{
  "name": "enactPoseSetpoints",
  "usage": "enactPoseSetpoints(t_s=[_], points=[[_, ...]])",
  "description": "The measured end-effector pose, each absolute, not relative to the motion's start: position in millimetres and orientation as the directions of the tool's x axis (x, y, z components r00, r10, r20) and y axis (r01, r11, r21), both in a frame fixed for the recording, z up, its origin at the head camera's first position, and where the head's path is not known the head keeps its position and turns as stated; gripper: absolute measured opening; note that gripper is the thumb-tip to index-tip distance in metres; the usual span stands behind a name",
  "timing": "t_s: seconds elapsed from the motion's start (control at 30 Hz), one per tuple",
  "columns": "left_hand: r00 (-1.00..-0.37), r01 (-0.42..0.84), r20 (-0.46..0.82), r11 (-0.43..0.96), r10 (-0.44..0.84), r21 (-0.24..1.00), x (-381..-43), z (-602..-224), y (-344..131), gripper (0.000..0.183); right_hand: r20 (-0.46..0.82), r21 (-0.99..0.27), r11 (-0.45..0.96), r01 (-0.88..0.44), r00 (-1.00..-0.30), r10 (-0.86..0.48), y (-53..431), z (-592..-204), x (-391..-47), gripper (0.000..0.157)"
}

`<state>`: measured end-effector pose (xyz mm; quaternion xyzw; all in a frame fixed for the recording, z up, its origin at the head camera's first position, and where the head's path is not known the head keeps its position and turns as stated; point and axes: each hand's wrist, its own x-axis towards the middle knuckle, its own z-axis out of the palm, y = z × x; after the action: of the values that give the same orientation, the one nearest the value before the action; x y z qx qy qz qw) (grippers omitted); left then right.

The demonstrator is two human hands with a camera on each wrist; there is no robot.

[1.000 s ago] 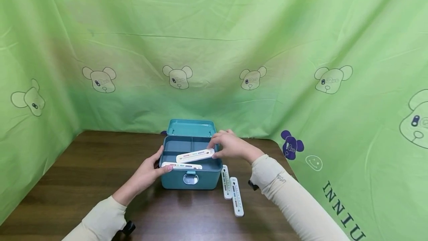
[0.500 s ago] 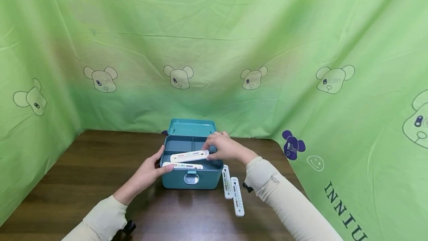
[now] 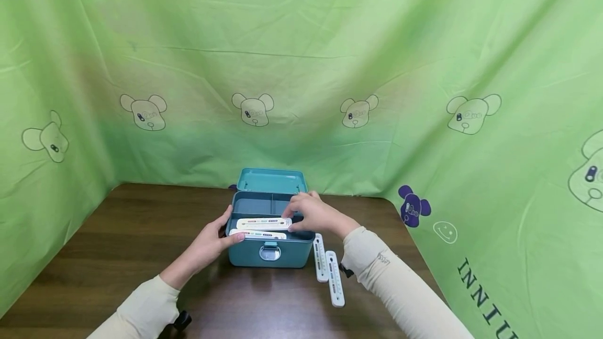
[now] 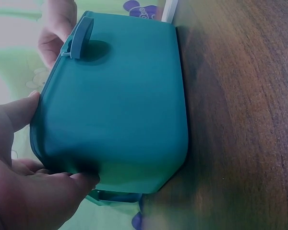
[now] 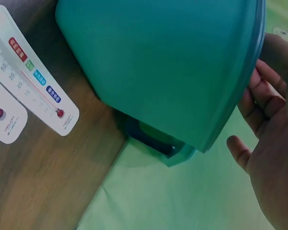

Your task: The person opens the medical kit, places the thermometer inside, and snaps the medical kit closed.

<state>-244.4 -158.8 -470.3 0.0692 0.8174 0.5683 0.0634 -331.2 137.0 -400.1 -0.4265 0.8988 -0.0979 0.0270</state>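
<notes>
A teal storage box point(image 3: 292, 255) stands on the table with its lid point(image 3: 272, 181) raised at the back. My left hand point(image 3: 207, 247) grips the box's left front corner; the left wrist view shows the thumb at the rim and fingers against the side wall. My right hand point(image 3: 316, 215) pinches the right end of a white thermometer point(image 3: 256, 224), which lies crosswise in the box's front compartment. A second thermometer point(image 3: 259, 235) leans along the front rim, near my left thumb. In the right wrist view the box wall hides the pinched thermometer.
Two more white thermometers, one nearer the box point(image 3: 320, 260) and one farther right point(image 3: 335, 281), lie on the wooden table point(image 3: 122, 260). Small divided compartments point(image 3: 252, 204) fill the box's rear. A green printed cloth point(image 3: 301, 67) hangs behind and at both sides.
My right hand has moved left and down into the box, and its thermometer has gone from tilted to nearly level beside the front one. My left hand stays on the box.
</notes>
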Motion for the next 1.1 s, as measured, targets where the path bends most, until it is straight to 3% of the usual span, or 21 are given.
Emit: enactPoseSetpoints(t_s=[0.57, 0.93, 1.1], points=[[-0.981, 0.058, -0.012, 0.347, 0.195, 0.936, -247.1, -472.2, -160.7, 0.103, 0.116, -0.067, 0.661, -0.748, -0.663, -0.739, 121.8, -408.0, -311.5, 0.022], [-0.982, 0.049, -0.023, 0.366, 0.189, 0.929, -246.4, -469.3, -161.1, 0.103, 0.163, -0.131, 0.732, -0.669, -0.742, -0.650, 118.4, -409.8, -299.7, 0.020], [-0.981, 0.048, -0.024, 0.364, 0.193, 0.930, -246.9, -469.7, -161.6, 0.102, 0.183, -0.174, 0.726, -0.665, -0.746, -0.640, 121.5, -414.4, -298.7, 0.019]])
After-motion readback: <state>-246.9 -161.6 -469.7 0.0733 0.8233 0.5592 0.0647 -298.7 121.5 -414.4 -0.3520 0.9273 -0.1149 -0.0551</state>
